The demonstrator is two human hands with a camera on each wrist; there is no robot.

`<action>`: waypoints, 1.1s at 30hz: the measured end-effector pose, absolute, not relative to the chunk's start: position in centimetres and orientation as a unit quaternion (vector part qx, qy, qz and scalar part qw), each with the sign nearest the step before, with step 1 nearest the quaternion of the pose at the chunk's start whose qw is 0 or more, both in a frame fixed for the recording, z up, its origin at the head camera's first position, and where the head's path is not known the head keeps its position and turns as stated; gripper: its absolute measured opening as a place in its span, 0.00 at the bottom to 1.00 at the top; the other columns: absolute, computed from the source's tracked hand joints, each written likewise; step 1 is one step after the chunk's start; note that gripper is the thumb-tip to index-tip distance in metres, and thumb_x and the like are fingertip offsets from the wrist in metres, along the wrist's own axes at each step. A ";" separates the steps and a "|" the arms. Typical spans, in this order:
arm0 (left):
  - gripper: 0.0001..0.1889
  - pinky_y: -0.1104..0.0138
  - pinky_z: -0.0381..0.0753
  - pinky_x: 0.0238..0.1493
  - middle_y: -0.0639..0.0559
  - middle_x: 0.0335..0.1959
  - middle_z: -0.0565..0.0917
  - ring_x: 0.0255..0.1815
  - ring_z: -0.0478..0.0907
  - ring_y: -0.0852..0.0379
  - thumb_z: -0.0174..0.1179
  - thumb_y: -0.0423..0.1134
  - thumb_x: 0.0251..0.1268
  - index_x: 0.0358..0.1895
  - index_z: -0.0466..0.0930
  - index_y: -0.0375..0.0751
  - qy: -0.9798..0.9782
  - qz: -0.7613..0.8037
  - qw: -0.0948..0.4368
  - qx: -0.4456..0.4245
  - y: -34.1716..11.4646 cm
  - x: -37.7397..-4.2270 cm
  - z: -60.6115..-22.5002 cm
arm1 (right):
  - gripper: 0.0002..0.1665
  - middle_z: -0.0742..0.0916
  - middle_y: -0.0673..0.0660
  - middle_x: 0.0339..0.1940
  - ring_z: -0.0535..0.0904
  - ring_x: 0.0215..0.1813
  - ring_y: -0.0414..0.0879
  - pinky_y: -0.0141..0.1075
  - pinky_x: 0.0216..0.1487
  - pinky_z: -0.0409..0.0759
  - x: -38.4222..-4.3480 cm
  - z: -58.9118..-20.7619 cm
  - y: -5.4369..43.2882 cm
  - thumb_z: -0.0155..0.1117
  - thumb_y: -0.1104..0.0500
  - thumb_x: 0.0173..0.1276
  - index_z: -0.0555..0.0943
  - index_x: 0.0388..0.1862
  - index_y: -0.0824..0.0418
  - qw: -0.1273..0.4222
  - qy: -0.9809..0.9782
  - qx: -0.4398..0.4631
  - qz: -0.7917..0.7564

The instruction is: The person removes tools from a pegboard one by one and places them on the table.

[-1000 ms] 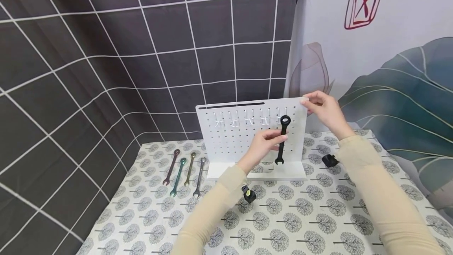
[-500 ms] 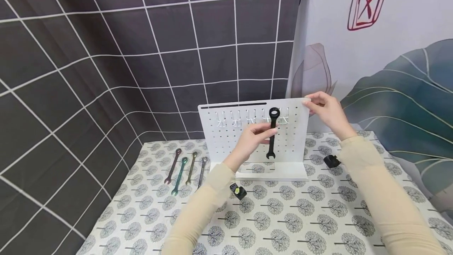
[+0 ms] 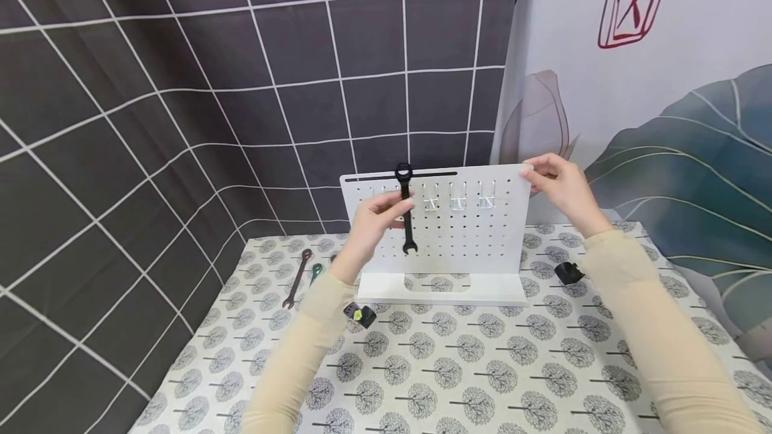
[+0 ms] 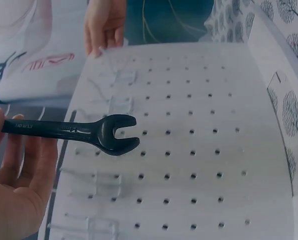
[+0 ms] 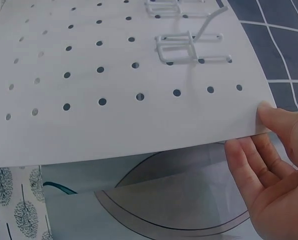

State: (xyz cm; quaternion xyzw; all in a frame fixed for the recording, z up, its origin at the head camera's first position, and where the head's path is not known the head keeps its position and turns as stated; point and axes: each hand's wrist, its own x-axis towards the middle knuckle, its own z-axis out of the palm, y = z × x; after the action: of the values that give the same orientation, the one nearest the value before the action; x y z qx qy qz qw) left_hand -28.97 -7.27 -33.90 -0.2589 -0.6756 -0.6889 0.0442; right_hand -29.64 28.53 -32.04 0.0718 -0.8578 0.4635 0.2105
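A black combination wrench (image 3: 407, 209) hangs upright in the air, ring end up and open end down, in front of the white pegboard (image 3: 458, 246). My left hand (image 3: 372, 225) pinches its shank between thumb and fingers; the left wrist view shows the open jaw end (image 4: 116, 135) pointing across the board. At the board's top right corner my right hand (image 3: 559, 186) grips the edge, thumb on the front face and fingers behind, as the right wrist view (image 5: 276, 165) confirms. White wire hooks (image 3: 458, 196) line the board's upper part; those at left are partly hidden by my left hand and the wrench.
A dark red wrench (image 3: 297, 278) and a green wrench (image 3: 316, 270) lie on the patterned tablecloth (image 3: 446, 367) to the left; my left arm covers others. Small black devices sit at the left wrist (image 3: 360, 315) and the right wrist (image 3: 568, 273). A dark gridded curtain (image 3: 289, 86) stands behind.
My left hand has carried the black wrench leftward and slightly up across the pegboard. The left forearm now covers more of the wrenches on the table. My right hand keeps its grip on the corner.
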 end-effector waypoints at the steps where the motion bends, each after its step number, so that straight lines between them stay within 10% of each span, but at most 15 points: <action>1: 0.17 0.57 0.88 0.47 0.28 0.56 0.81 0.55 0.79 0.30 0.64 0.34 0.69 0.57 0.80 0.27 -0.676 -0.689 0.050 -0.258 -7.8 -28.9 -33.7 | 0.25 0.85 0.33 0.36 0.86 0.37 0.47 0.24 0.40 0.80 -29.6 -32.0 28.5 0.65 0.45 0.73 0.78 0.56 0.63 0.210 -0.858 0.071 0.463; 11: 0.18 0.60 0.89 0.42 0.28 0.55 0.81 0.47 0.84 0.52 0.65 0.35 0.69 0.55 0.81 0.26 -0.688 -0.674 0.116 -0.242 -13.3 -28.6 -31.8 | 0.23 0.87 0.38 0.38 0.86 0.36 0.46 0.24 0.40 0.81 -29.7 -32.1 28.5 0.65 0.47 0.73 0.79 0.56 0.63 0.211 -0.859 0.071 0.462; 20: 0.17 0.67 0.88 0.41 0.55 0.45 0.89 0.43 0.85 0.55 0.65 0.35 0.69 0.56 0.81 0.27 -0.702 -0.662 0.154 -0.213 -18.1 -27.1 -30.6 | 0.24 0.88 0.47 0.41 0.84 0.34 0.40 0.25 0.40 0.80 -29.8 -32.0 28.4 0.64 0.46 0.74 0.78 0.56 0.63 0.210 -0.862 0.068 0.456; 33: 0.19 0.70 0.87 0.41 0.67 0.45 0.87 0.42 0.85 0.63 0.64 0.39 0.71 0.60 0.81 0.31 -0.770 -0.589 0.186 -0.159 -25.0 -25.2 -30.6 | 0.24 0.88 0.48 0.41 0.85 0.36 0.45 0.25 0.39 0.81 -29.8 -32.0 28.3 0.64 0.47 0.74 0.79 0.56 0.64 0.214 -0.861 0.071 0.456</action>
State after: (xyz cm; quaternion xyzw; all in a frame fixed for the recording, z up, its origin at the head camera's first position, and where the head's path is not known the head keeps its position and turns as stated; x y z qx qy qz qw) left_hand -25.17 -25.00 -30.64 -0.1591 -0.7704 -0.5886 0.1864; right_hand -29.77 28.35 -32.03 0.0708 -0.8611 0.4557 0.2140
